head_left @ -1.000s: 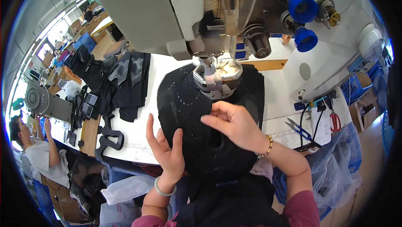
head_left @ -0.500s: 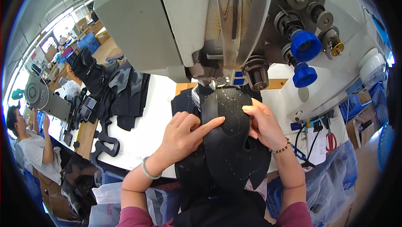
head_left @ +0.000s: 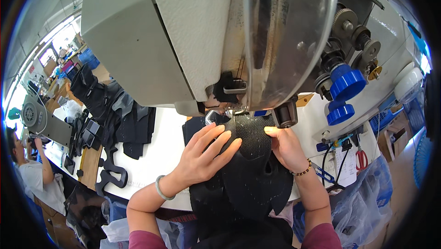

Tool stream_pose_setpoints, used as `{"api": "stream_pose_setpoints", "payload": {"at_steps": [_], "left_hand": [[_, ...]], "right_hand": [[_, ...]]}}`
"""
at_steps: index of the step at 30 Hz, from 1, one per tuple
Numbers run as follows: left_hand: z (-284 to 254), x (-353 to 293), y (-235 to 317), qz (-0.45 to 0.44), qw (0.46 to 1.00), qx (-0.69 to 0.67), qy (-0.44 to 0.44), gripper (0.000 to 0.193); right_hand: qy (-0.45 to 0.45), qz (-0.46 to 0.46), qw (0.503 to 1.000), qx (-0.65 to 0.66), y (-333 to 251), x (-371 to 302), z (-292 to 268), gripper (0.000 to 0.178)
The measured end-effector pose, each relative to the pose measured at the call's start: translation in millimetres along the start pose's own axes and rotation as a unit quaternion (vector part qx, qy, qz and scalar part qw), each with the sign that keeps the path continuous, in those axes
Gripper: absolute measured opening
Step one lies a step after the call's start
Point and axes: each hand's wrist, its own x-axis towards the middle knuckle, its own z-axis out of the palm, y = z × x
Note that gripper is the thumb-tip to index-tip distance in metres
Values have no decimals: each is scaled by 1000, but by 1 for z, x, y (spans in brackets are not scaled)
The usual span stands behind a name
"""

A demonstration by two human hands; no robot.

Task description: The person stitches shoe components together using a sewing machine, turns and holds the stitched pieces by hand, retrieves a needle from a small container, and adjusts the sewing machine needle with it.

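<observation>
A black fabric piece (head_left: 250,184) lies under the head of a grey sewing machine (head_left: 193,33). It has a mesh panel (head_left: 252,138) at its far end and a slit-like opening near its right edge. My left hand (head_left: 200,159) rests flat on its left side, fingers stretched out and slightly apart. With the thumb on top at the mesh edge, my right hand (head_left: 288,150) grips the right side; its other fingers are mostly hidden beneath. The metal parts (head_left: 239,110) around the needle meet the mesh at its far end, and the stitching point itself is hidden.
Blue tension knobs (head_left: 345,82) jut from the machine's right side. Stacked black cut pieces (head_left: 135,127) lie left on the white table (head_left: 158,129). Red-handled scissors (head_left: 361,159) hang at the right. Another person (head_left: 39,171) sits far left.
My left hand has gone from a pointing finger on the mesh to several fingers stretched flat. The mesh panel sits further under the machine head. My view has moved closer to the machine.
</observation>
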Motion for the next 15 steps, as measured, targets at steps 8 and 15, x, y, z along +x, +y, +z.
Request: {"api": "stream_pose_setpoints", "payload": {"at_steps": [8,15], "left_hand": [[6,-2,-4,12,1000,10,24,34],[6,-3,-6,12,1000,8,27,37]], "right_hand": [[14,7,999,30,-1,-1,0,27],[7,29,999,33,-11,-2,6,28]]}}
